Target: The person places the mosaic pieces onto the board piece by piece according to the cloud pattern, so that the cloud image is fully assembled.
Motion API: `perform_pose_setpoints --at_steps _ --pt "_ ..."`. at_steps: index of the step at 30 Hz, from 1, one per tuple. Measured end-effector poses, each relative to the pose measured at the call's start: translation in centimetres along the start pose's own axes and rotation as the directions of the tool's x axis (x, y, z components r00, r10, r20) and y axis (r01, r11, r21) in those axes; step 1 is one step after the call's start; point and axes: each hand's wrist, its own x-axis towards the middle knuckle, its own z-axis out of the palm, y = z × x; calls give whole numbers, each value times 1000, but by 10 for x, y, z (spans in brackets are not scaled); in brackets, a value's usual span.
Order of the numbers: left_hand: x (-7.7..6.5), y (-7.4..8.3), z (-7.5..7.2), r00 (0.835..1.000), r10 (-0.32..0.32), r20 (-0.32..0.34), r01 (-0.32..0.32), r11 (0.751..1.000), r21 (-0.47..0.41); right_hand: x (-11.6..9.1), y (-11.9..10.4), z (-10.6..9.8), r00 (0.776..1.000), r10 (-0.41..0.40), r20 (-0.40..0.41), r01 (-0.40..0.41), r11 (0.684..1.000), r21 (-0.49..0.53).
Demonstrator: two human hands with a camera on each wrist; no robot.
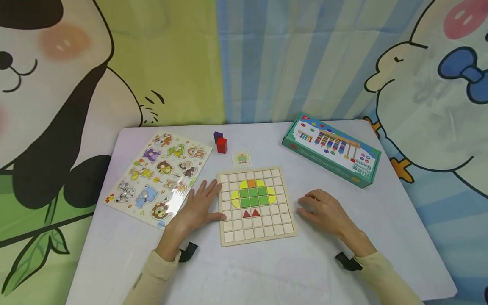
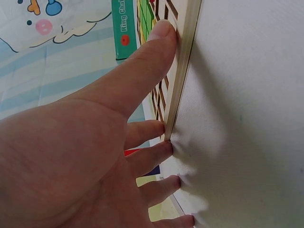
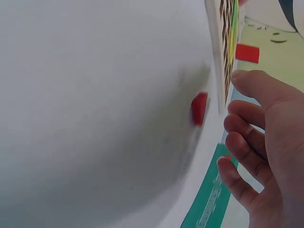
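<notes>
Left hand: left hand (image 1: 198,207) lies flat at lower centre-left of the head view, fingers straight and spread, tips against the left edge of the grid board (image 1: 256,205); thumb along the board's lower left side. It grips nothing.
Left wrist view: thumb (image 2: 142,71) pressed on the board's rim, fingertips touching the table beside it.
Right hand: right hand (image 1: 324,210) rests on the table just right of the board, fingers loosely curled downward; whether anything sits under them, cannot tell from the head view.
Right wrist view: fingers (image 3: 247,137) relaxed and apart, holding nothing; a small red piece (image 3: 199,108) lies on the table just beside the board edge, apart from the fingertips.
Board: middle of the frame, flat on the white table (image 1: 267,271); green, yellow, orange tiles and two red triangles near its centre.
Pattern card: small card (image 1: 242,158) just above the board.
Blocks: red block (image 1: 222,145) and purple block (image 1: 218,136), touching, upper centre.
Animal puzzle: animal puzzle (image 1: 160,178) left of the left hand.
Box: green game box (image 1: 331,148) at upper right.
</notes>
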Motion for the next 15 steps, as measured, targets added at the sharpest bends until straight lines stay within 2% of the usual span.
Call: perform_pose_setpoints --at_steps 7,15 --pt "0 -1 0 1000 2 -2 -2 1000 4 -25 8 -8 999 35 -38 -37 999 -40" --pt "0 -1 -1 1000 10 -8 -10 1000 6 -39 5 -9 995 93 -43 -96 992 -78"
